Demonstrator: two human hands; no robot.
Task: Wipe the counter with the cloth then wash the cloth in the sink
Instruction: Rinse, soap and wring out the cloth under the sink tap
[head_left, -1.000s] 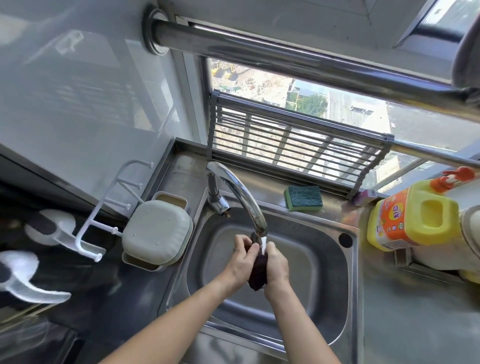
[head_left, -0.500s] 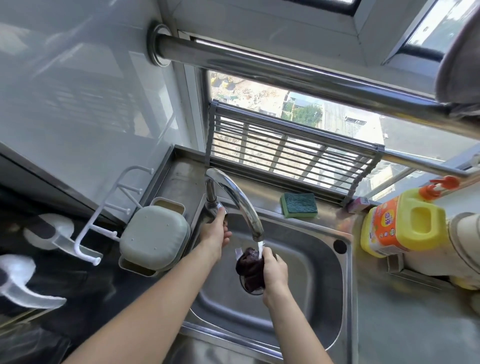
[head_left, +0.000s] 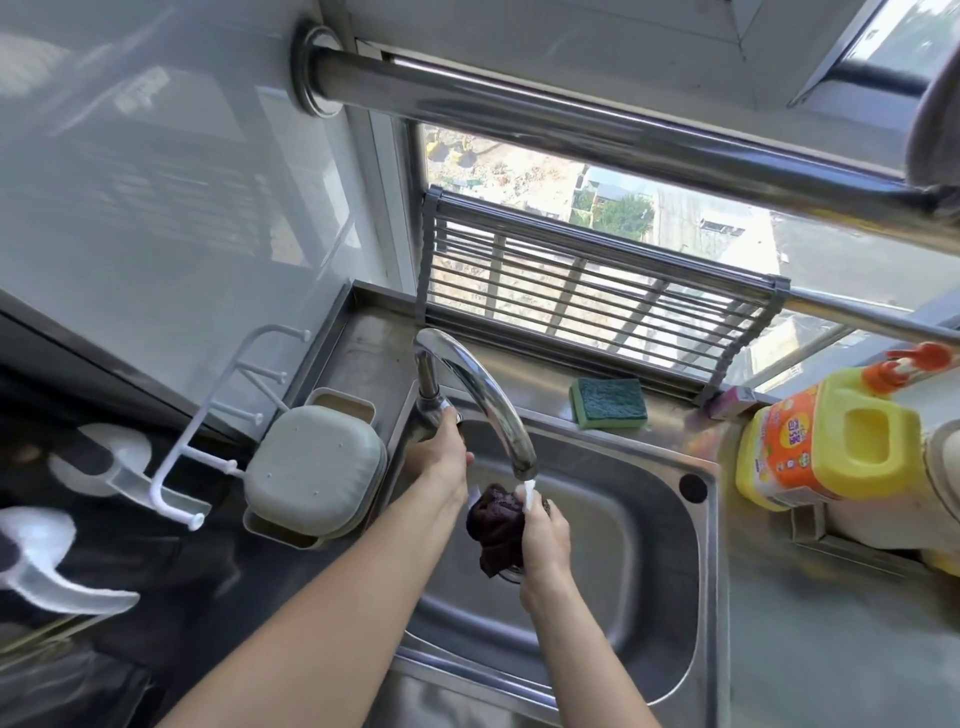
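Over a steel sink (head_left: 691, 571), the right hand (head_left: 543, 540) grips a bunched dark cloth (head_left: 493, 522), fingers curled tight around it, under the running faucet (head_left: 483, 395). The left hand (head_left: 441, 457) reaches to the faucet base, fingers wrapped around its handle. A green sponge (head_left: 608, 402) lies on the bench behind.

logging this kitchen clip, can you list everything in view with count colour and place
cloth: 1, dark maroon, bunched over the sink under the spout
sink: 1, steel, centre
tap: 1, chrome, behind the sink, water running
sponge: 1, green on yellow, ledge behind the sink
detergent jug: 1, yellow with orange label, right of the sink
lidded box: 1, pale grey-green, left of the sink
rack: 1, grey bars, against the window
rail: 1, steel, overhead
white hooks: 1 set, left wall
left hand: at the tap's base
right hand: grip on the cloth
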